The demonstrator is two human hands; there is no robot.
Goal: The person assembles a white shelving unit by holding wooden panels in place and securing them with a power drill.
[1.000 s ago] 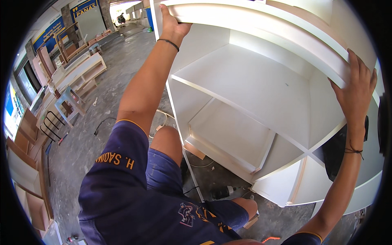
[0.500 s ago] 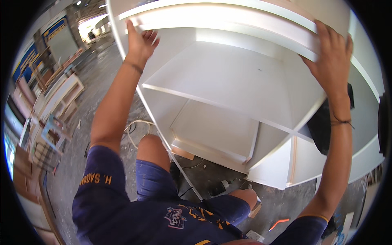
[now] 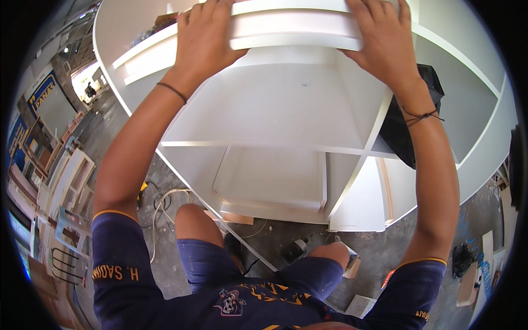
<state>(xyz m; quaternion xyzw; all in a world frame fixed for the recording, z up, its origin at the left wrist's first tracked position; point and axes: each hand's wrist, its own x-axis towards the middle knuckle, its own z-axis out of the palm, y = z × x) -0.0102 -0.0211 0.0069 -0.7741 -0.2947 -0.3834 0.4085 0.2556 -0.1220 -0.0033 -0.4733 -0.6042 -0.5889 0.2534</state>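
Note:
Both my arms reach up to a white board at the top of a white shelf cabinet. My left hand presses flat on the board's left part, fingers spread over its front face. My right hand lies on the board's right end, fingers over its top edge. The board sits level across the top of the cabinet's open compartment. Below it are a wide shelf, an upright divider and a lower compartment.
A black bag sits in the right compartment. On the concrete floor lie a pale cable, a power tool and wood offcuts. White furniture frames stand at the left.
My hands have drawn closer together on the board, and the view has swung so the cabinet's top sits straight ahead. The board now lies level rather than slanting.

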